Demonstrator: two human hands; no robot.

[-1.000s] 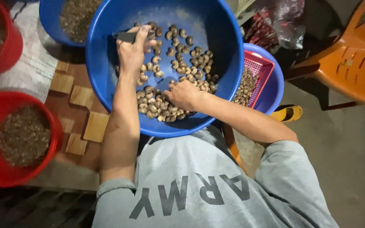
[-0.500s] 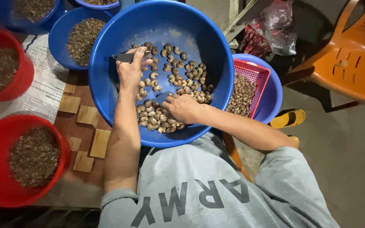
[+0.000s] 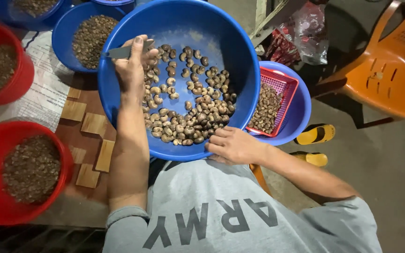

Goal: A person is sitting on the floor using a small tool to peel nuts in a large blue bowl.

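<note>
The big blue bowl [image 3: 240, 65] is sitting in the person's lap, close to the grey shirt [image 3: 221, 215], and it is full of little curved brown nuts [image 3: 198, 117]. The nuts look small, hard and light, and I think they would roll and slip about, so a pinch with the fingertips is the best way to pick one up. The bowl looks smooth and stiff, and its rim is the easy place to hold.

The left hand [image 3: 134, 63] is up at the far left side of the bowl, its grip closed around a small grey knife [image 3: 118, 52]. The right hand [image 3: 233, 145] is resting on the near rim, fingers curled; I cannot tell if it is holding a nut.

A moment ago the right hand was down among the nuts in the middle. Now it is back at the rim. The left hand and knife are sitting a bit farther to the left than before.

To the right a pink basket [image 3: 284, 86] of nuts is sitting in another blue bowl [image 3: 303, 107]. To the left two red tubs [image 3: 57, 154] are standing on the counter [image 3: 94, 140].
</note>
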